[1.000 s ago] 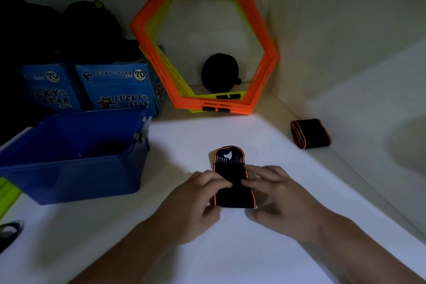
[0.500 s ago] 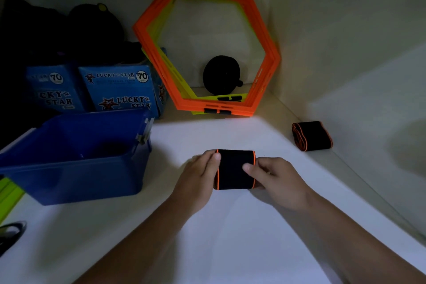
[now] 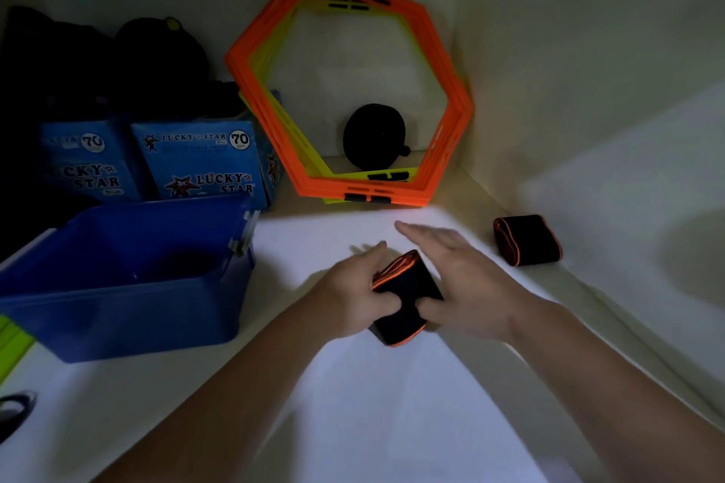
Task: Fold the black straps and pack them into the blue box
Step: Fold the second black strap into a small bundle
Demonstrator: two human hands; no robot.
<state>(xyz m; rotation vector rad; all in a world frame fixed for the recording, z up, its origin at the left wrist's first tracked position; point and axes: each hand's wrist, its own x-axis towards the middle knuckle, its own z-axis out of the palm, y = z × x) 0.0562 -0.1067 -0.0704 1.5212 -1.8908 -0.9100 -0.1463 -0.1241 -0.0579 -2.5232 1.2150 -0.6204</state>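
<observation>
Pinched in left hand [image 3: 355,292]: folded black strap [image 3: 406,296], thumb across its near face, fingers behind, lifted slightly off white shelf [image 3: 353,404] at centre. Right hand [image 3: 457,286] flat and spread against strap's right side, fingers extended toward back wall, not closed around it. Long axis tilted, orange-edged layered end up and away, lower end toward camera. Blue box [image 3: 117,278] open-topped to the left, nothing between it and the strap. Second folded strap [image 3: 525,239] well apart on the right by side wall. Orange hexagon frames [image 3: 447,98], black disc [image 3: 374,137], blue Lucky Star packs [image 3: 196,161] at back. Open shelf space in front.
</observation>
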